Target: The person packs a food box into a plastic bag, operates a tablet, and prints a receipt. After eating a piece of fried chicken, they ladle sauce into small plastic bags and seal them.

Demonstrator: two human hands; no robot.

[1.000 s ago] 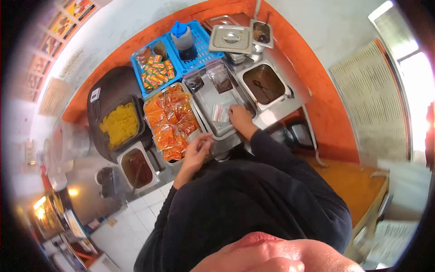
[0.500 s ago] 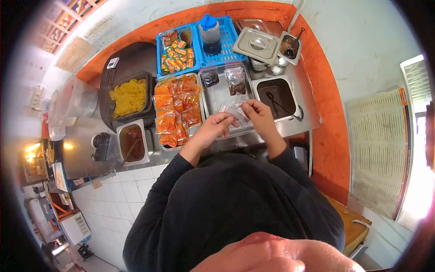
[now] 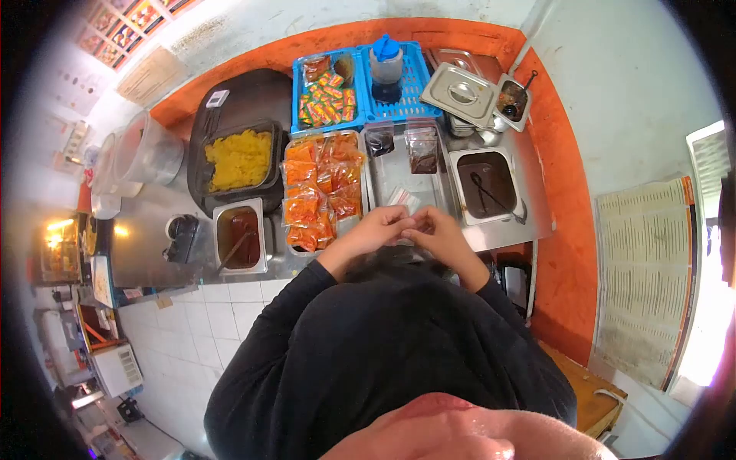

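Observation:
My left hand (image 3: 381,228) and my right hand (image 3: 437,232) meet near the front edge of a metal tray, fingers closed around a small clear plastic bag whose lower part is hidden. More clear bags (image 3: 403,199) lie in the metal tray (image 3: 396,184) just beyond my fingertips. Farther back in that tray are a bag of dark sauce (image 3: 422,159) and a smaller dark bag (image 3: 379,142). Left of my hands, a tray holds several bags of orange food (image 3: 305,214). To the right stands a pan of dark sauce (image 3: 484,195) with a black-handled utensil in it.
Blue baskets (image 3: 421,64) at the back hold small packets (image 3: 328,104) and a blue-topped bottle (image 3: 386,67). Steel lids (image 3: 459,93) and a small pan (image 3: 512,101) stand back right. Yellow food (image 3: 239,159) and a red sauce pan (image 3: 239,236) sit left.
My hands have come closer together and nearer my body, with the plastic bag now mostly hidden between the fingers. The view has shifted, so the counter items appear farther right and lower.

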